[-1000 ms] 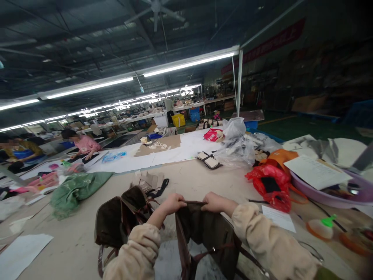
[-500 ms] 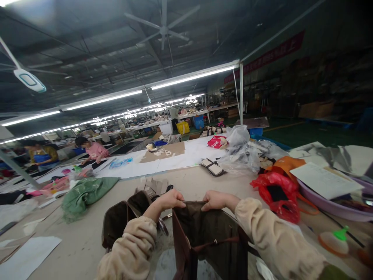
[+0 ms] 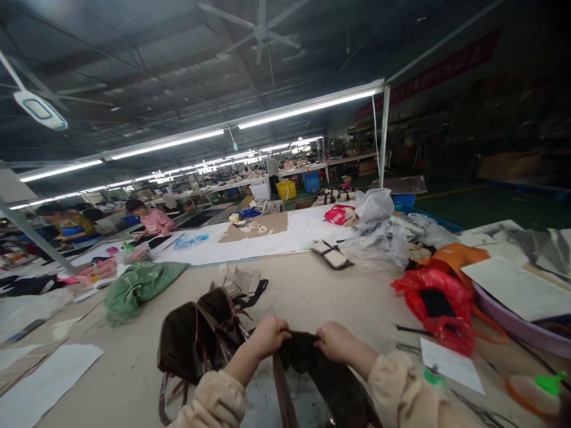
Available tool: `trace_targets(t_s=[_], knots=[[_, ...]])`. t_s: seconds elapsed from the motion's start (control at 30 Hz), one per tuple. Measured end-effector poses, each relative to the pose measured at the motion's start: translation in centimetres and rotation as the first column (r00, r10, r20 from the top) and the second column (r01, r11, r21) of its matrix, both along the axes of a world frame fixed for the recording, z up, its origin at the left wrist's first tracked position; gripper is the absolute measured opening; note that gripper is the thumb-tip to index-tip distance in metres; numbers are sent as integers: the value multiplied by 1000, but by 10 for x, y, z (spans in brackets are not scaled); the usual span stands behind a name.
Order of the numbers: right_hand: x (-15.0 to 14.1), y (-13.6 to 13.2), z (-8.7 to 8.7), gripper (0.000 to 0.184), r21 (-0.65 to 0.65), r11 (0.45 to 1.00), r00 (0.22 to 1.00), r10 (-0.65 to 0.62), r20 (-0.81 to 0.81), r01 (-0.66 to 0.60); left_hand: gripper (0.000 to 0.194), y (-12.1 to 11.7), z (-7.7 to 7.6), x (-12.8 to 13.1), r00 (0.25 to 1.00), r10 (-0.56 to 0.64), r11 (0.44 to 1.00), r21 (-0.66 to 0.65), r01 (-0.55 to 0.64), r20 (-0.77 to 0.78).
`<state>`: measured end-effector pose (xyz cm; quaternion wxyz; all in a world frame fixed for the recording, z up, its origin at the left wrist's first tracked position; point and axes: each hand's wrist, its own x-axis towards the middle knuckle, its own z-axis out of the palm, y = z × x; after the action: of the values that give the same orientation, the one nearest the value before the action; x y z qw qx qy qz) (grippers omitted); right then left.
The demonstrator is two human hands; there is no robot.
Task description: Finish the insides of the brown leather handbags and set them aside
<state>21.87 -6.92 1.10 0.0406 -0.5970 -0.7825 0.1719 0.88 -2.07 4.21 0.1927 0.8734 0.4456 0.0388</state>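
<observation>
A dark brown bag (image 3: pixel 312 362) with reddish-brown trim is stretched between my two hands at its upper edge. My left hand (image 3: pixel 270 336) pinches that edge on the left, fingers closed. On the right, my right hand (image 3: pixel 336 342) grips the same edge, also closed. The bag's lower part runs out of the bottom of the view. Just left of my left forearm, a second dark brown bag (image 3: pixel 181 339) with long straps lies on the table. Behind it sits a stack of beige pieces (image 3: pixel 238 281) with a black strip.
A green cloth bundle (image 3: pixel 143 288) lies at left, near white sheets (image 3: pixel 66 380). To the right are a red plastic bag (image 3: pixel 439 309), a lilac basin (image 3: pixel 526 330), a white paper (image 3: pixel 451 364) and scissors (image 3: pixel 482 410). Clear plastic bags (image 3: pixel 379 238) lie farther back. Two co-workers sit at far left.
Both hands have moved a little down in view, and the held bag has dropped with its opening less visible. The paper and scissors at right now show.
</observation>
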Motion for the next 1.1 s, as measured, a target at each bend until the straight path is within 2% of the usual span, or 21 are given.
trace_targets(t_s=[0.07, 0.13, 0.23, 0.43, 0.7, 0.87, 1.0, 1.1], knots=[[-4, -6, -16, 28, -47, 998, 999, -30, 14, 31, 22, -10, -23, -4, 999, 49, 997, -57, -49, 8], [-6, -9, -26, 28, -87, 995, 999, -52, 6, 52, 23, -15, -40, -6, 993, 114, 985, -135, -109, 29], [-6, -6, -34, 29, -107, 993, 998, -61, -35, 57, 24, -14, -52, -5, 981, 178, 972, -167, -163, 79], [13, 2, -50, 28, -144, 989, 994, -37, -99, 23, 23, -8, -54, 11, 981, 182, 977, -128, -172, 65], [28, -4, -64, 34, -139, 990, 983, -60, -173, 36, 21, -21, -62, 18, 970, 226, 973, -70, -220, 86], [21, -9, -63, 34, -149, 989, 976, -24, -218, -9, 21, -20, -62, 7, 963, 234, 971, -86, -225, 130], [5, -10, -58, 32, -120, 993, 988, -26, -150, 8, 21, -20, -65, -3, 959, 252, 967, -60, -246, 127], [-9, -15, -49, 28, -95, 995, 997, -34, -74, 27, 20, -29, -61, -12, 962, 241, 970, -30, -239, 124]])
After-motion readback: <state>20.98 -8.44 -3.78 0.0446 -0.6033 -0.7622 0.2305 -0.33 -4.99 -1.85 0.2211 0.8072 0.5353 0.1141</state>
